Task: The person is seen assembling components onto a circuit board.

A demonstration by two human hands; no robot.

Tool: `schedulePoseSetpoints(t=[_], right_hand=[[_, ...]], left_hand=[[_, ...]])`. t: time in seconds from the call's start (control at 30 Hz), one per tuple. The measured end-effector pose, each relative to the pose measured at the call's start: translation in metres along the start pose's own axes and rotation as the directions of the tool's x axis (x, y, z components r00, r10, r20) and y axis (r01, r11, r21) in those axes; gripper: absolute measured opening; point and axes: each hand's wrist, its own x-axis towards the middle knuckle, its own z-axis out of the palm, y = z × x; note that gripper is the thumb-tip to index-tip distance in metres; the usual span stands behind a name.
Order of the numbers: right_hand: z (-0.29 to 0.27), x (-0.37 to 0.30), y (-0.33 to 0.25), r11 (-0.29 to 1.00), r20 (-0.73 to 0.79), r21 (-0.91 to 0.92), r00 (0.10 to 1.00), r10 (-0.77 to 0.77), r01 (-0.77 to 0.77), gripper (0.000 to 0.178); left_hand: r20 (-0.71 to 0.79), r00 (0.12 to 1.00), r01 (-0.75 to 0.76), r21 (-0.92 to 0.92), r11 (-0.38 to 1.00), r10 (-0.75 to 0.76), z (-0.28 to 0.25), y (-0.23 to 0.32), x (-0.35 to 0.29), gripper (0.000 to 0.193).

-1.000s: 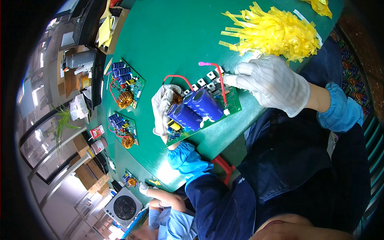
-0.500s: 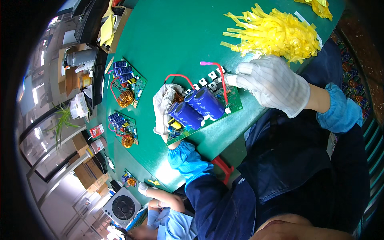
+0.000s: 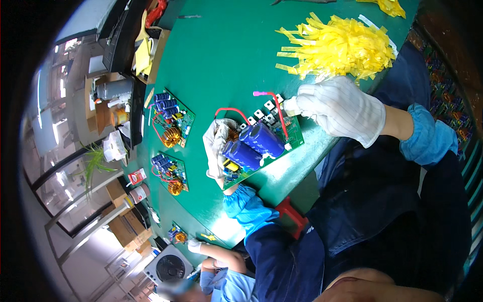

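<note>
1. A small red packet (image 3: 137, 176) with a white patch lies at the far left edge of the green surface (image 3: 226, 55), just beside a white cylindrical container (image 3: 139, 193) with a red band.
2. Further up that edge, yellow sheets (image 3: 142, 56) lean in a brown cardboard box (image 3: 157, 55).
3. A heap of yellow tape strips (image 3: 342, 45) lies at the upper right of the surface, just beyond the right hand.
4. The green circuit board (image 3: 261, 146) with two big blue capacitors (image 3: 254, 146) sits tilted near the surface's near edge, between both hands.
5. The left hand (image 3: 217, 147), in a white glove, is clamped on the board's left end, fingers wrapped under it.
6. The right hand (image 3: 342, 108), also white-gloved, is closed with its fingertips pinched on a small white piece (image 3: 290, 105) at the board's upper right corner.
7. A red wire (image 3: 274, 108) with a pink tip arches over the board just left of the right hand; another red wire (image 3: 231, 111) loops over the left end.
8. Two more green boards (image 3: 173, 121) (image 3: 170, 173) with blue capacitors and copper coils lie well apart to the left.
9. A co-worker's gloved hand (image 3: 195, 245) rests near another small board (image 3: 177, 234) at the lower left.
</note>
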Motion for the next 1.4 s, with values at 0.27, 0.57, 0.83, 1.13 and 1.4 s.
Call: schedulePoseSetpoints(t=[0.27,0.57,0.83,1.13,1.4], right_hand=[[-0.018,-0.055,0.025,0.792,-0.148,0.543,0.896,0.419,-0.28,0.026],[-0.029,-0.092,0.045,0.821,-0.369,0.487,0.782,0.503,-0.298,0.035],[-0.041,-0.11,0.043,0.704,-0.331,0.596,0.68,0.654,-0.386,0.036],[-0.037,-0.132,0.037,0.626,-0.295,0.696,0.654,0.696,-0.353,0.027],[-0.039,-0.14,0.044,0.864,-0.25,0.208,0.829,0.5,-0.458,0.021]], left_hand=[[0.122,0.973,-0.22,0.211,0.953,0.197,-0.017,-0.027,0.007,0.018],[0.041,0.892,-0.391,0.572,0.721,0.451,0.02,0.018,-0.03,0.009],[0.243,0.827,-0.542,0.587,0.602,0.508,0.066,0.071,-0.025,0.01],[0.364,0.743,-0.669,0.446,0.595,0.562,0.095,-0.013,0.016,0.018],[0.13,0.786,-0.599,0.396,0.696,0.604,0.066,0.004,-0.007,0.023]])
